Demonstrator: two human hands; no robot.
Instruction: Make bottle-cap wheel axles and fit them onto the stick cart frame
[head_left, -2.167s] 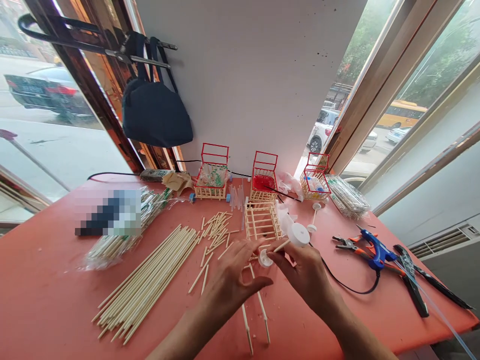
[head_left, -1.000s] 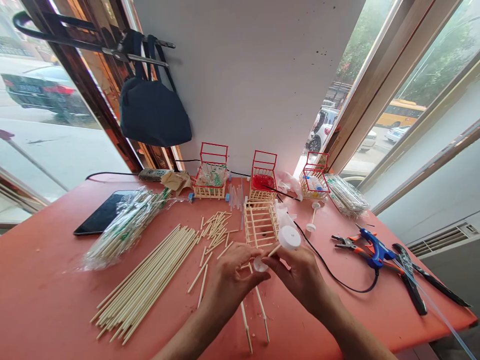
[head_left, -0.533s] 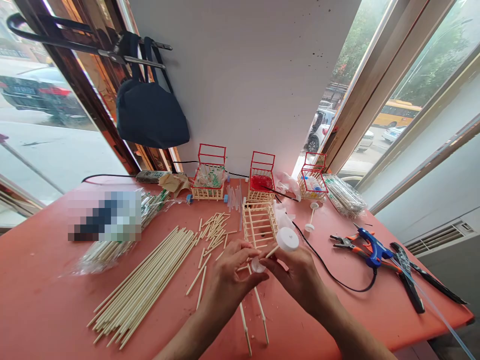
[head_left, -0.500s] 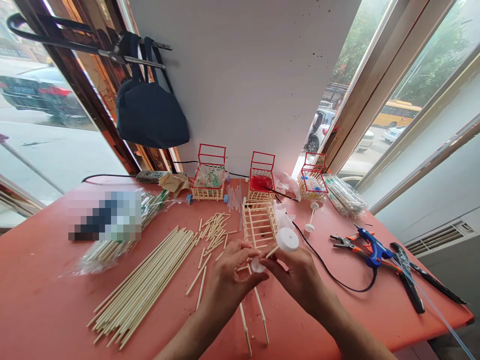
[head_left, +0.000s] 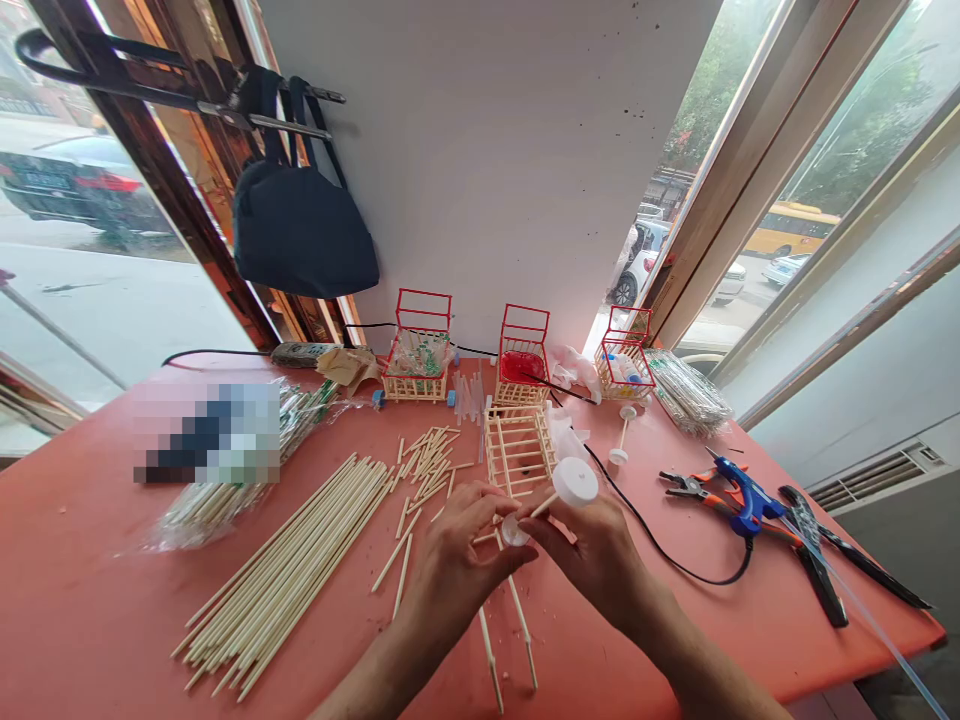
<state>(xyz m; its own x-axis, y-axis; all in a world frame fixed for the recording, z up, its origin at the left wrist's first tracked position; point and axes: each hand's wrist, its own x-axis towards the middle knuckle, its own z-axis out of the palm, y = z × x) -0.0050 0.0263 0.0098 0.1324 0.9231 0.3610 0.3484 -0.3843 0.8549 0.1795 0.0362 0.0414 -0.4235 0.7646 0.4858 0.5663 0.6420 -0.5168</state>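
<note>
My left hand (head_left: 474,530) pinches a small white plastic wheel (head_left: 515,530) between thumb and fingers. In my right hand (head_left: 585,530) is a short wooden stick (head_left: 544,504), whose far end carries a larger-looking white wheel (head_left: 575,481). Both hands nearly meet over the table, and the stick runs from one wheel towards the other; whether it enters the left one is hard to see. Just beyond my fingers stands a frame of glued wooden sticks (head_left: 519,446), with two long sticks (head_left: 517,612) stretching towards me beneath my hands.
Long wooden sticks (head_left: 289,570) lie in a bundle left, beside short cut pieces (head_left: 429,470). Three red-handled stick baskets (head_left: 420,386) line the wall. A finished wheel pair (head_left: 622,436) lies right, near a blue glue gun (head_left: 754,500), pliers (head_left: 686,485) and a black cable (head_left: 652,545).
Almost nothing differs. Both hands keep their hold on the wheels and stick in nearly the same place.
</note>
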